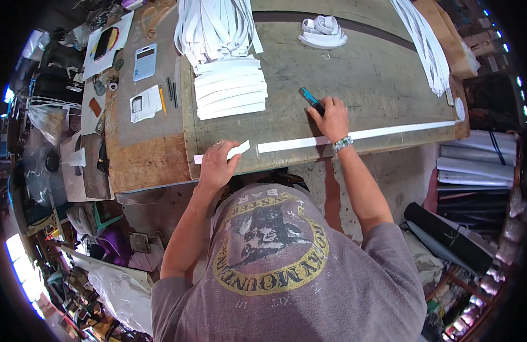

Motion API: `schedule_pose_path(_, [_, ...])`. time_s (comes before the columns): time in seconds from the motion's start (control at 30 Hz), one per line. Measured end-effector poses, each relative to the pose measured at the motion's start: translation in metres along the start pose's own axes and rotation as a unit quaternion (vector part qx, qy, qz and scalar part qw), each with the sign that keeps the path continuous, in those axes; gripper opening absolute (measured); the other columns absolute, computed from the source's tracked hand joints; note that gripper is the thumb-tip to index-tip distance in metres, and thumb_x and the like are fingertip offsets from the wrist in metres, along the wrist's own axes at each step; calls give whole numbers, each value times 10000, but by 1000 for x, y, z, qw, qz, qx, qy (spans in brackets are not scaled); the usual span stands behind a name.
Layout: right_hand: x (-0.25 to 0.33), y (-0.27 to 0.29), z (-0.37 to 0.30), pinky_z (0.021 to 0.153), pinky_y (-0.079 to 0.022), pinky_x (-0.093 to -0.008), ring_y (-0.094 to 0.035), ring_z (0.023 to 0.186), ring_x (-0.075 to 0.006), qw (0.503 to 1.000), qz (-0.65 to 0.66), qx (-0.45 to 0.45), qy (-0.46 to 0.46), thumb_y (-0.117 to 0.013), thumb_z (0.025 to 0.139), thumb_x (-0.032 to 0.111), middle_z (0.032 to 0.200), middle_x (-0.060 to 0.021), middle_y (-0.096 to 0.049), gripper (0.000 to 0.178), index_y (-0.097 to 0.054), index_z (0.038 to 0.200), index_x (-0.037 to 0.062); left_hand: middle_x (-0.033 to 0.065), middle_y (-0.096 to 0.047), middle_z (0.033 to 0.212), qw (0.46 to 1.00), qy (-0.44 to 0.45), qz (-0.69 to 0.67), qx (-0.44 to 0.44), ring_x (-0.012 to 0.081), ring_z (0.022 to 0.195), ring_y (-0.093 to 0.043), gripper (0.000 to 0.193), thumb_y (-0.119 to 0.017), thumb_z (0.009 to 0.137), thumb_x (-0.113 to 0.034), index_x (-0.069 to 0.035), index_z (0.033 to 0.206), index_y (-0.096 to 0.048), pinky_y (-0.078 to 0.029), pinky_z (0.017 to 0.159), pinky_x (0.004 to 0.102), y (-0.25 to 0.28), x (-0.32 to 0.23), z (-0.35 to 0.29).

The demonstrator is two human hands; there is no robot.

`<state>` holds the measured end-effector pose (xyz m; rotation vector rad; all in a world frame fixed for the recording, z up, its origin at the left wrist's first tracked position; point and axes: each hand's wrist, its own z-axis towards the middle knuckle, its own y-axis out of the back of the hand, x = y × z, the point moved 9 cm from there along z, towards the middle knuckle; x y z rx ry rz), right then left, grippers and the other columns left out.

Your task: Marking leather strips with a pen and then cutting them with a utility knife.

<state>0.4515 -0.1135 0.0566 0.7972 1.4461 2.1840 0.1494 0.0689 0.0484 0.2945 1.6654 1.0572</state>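
My left hand is closed on a short white strip near the table's front edge, and both ends of the strip stick out past the fingers. A small gap separates it from a long white strip that lies along the front edge to the right. My right hand grips a teal and black utility knife, its teal end pointing away to the left. The right wrist is over the long strip. What the knife's blade is doing cannot be made out.
Beyond my left hand lie stacked short white strips and a heap of long strips. Coiled strips sit at the far middle, and more long strips at the far right. A calculator and pencil rest on the left board.
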Motion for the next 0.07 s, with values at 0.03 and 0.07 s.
schedule_pose_path(0.03, [8,-5,0,864,-478,-505,-611,1036,-358,1000,2,-16,15,-822,879,438,1078,-140,-648,485,-691,1176,77,172,-736,1136,999,-1,-32,-7,381,1128,-688,335,-817,909,-188,-75,1202,-701,-516,995,479,5,-2,7])
schedule_pose_path(0.07, [27,-3,2,858,-493,-537,-643,1028,-392,996,50,-53,44,-827,884,430,1080,-152,-689,492,-704,1187,62,173,-738,1146,998,0,-64,-15,363,1142,-698,339,-818,914,-201,-77,1208,-702,-514,1020,476,12,-7,16])
